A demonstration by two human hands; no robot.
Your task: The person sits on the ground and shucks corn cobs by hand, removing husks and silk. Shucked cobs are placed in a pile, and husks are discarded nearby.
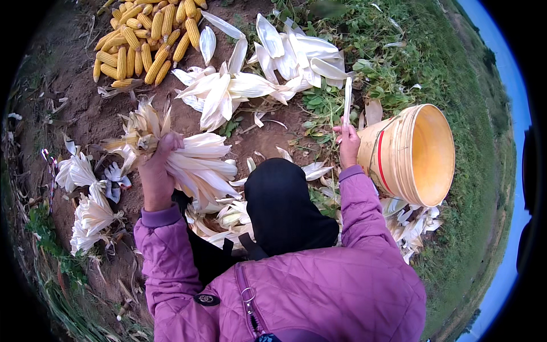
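A bunch of dry corn husks is gripped in my left hand, its stem ends pointing left and the pale leaves fanning to the right. My right hand pinches a narrow strip of corn husk that stands up from the fingers, close beside the plastic bucket. Loose pale husks lie on the soil beyond my hands. More husks lie around my knee.
Yellow corn cobs are heaped at the upper left. A cream plastic bucket lies tipped at the right, with husks below it. Gathered husk bunches and a glove lie on the left. Green plants grow at the upper right.
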